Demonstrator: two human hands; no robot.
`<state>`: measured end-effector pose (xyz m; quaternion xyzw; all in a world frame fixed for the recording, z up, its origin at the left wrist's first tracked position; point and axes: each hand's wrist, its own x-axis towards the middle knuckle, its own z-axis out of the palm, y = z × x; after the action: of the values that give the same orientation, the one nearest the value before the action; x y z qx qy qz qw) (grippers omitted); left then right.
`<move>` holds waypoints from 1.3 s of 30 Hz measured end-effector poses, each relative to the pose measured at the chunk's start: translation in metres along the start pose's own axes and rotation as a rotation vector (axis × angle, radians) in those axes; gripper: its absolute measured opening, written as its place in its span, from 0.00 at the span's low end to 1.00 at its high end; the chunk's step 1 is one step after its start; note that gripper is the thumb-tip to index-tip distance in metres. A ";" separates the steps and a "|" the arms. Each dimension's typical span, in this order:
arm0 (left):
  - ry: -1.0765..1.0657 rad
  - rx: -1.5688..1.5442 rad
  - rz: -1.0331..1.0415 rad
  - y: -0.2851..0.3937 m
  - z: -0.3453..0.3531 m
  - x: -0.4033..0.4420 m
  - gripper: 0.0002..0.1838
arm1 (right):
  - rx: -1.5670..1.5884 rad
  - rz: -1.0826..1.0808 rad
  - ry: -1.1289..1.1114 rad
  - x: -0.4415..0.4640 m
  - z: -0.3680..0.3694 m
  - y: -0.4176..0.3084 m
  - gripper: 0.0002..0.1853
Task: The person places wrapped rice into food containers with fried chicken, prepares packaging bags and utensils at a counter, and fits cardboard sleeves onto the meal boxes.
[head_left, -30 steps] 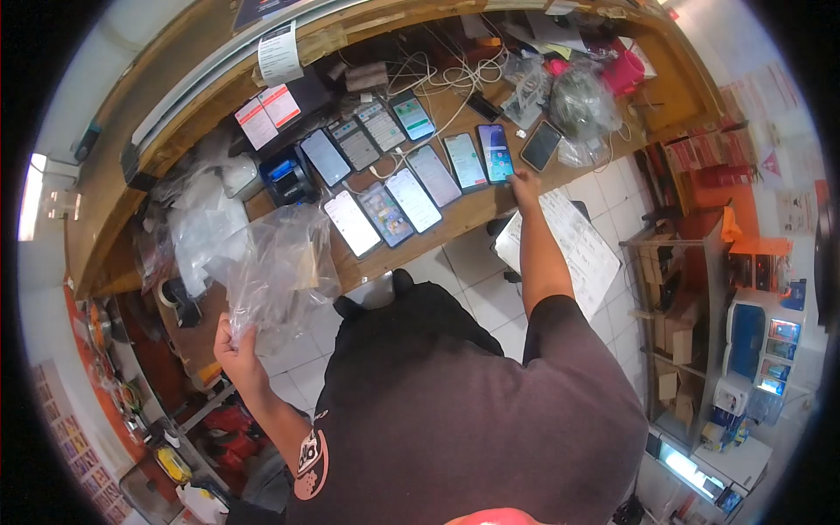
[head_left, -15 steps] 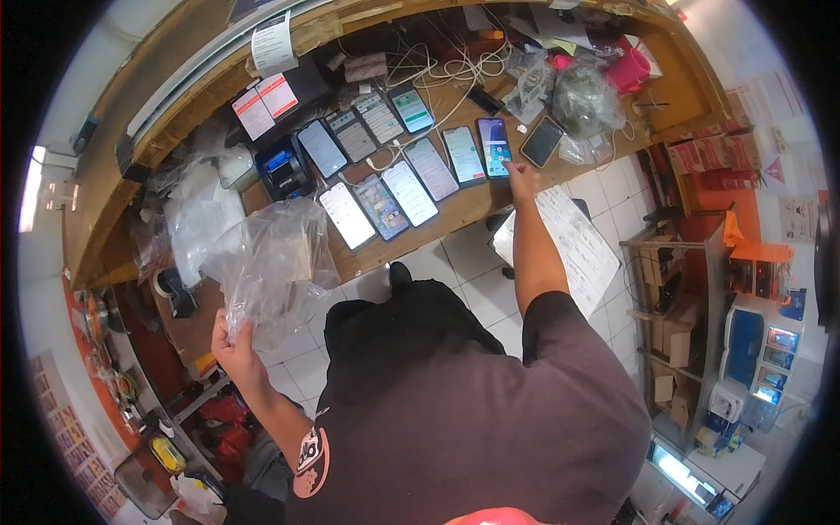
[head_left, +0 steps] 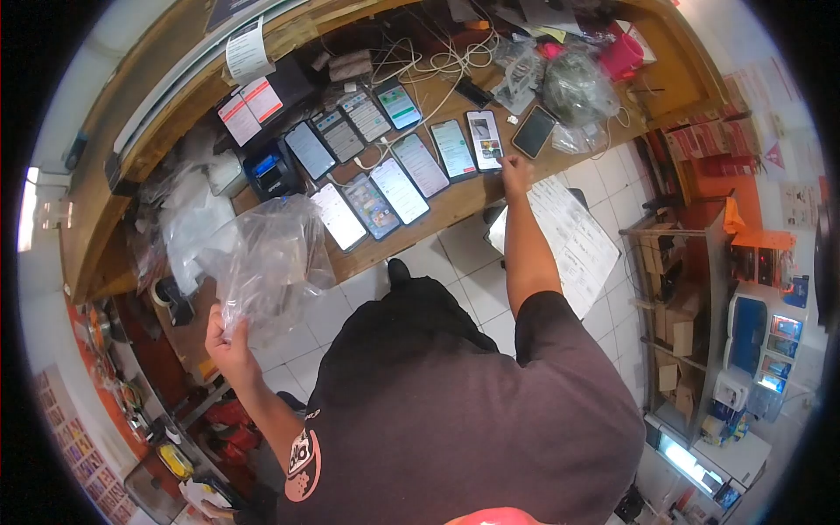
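My left hand (head_left: 228, 343) pinches the lower end of a crumpled clear plastic bag (head_left: 276, 249), which spreads over the left front edge of the table. At the other side, my right hand (head_left: 517, 174) has its fingers curled, with a fingertip at the lower right corner of a lit smartphone (head_left: 482, 138). White areas and pictures fill that screen. Left of it lies another lit smartphone (head_left: 452, 150). A dark-screened phone (head_left: 535, 132) rests to its right. Several more lit phones, among them a white-screened phone (head_left: 339, 216), are laid out in rows.
A small printer (head_left: 272, 173) stands left of the phones. White cables (head_left: 437, 61) tangle behind them. A filled plastic bag (head_left: 577, 87) and a pink container (head_left: 623, 54) sit at the back right. A handwritten sheet (head_left: 560, 241) hangs below the table edge.
The screen of the phone under my right hand has switched from a blue home screen to a white page with pictures. My left hand still grips the bag. The view has shifted slightly.
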<state>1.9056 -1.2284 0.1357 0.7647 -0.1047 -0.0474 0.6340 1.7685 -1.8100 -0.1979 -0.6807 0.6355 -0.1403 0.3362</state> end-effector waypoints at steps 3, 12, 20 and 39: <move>-0.027 0.016 0.029 0.001 0.006 0.003 0.11 | 0.011 0.034 0.013 -0.005 -0.002 -0.006 0.19; 0.003 -0.040 -0.025 -0.009 -0.002 -0.009 0.13 | 0.110 -0.057 0.009 0.025 0.019 0.031 0.16; -0.019 -0.028 0.013 -0.009 -0.006 -0.007 0.12 | 0.229 -0.110 0.020 -0.026 -0.020 -0.014 0.16; 0.009 -0.030 -0.027 -0.008 -0.011 -0.020 0.13 | -0.064 0.164 -0.010 -0.015 -0.017 -0.040 0.30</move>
<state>1.8892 -1.2124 0.1286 0.7567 -0.0909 -0.0540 0.6452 1.7865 -1.8018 -0.1562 -0.6374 0.6918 -0.0884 0.3278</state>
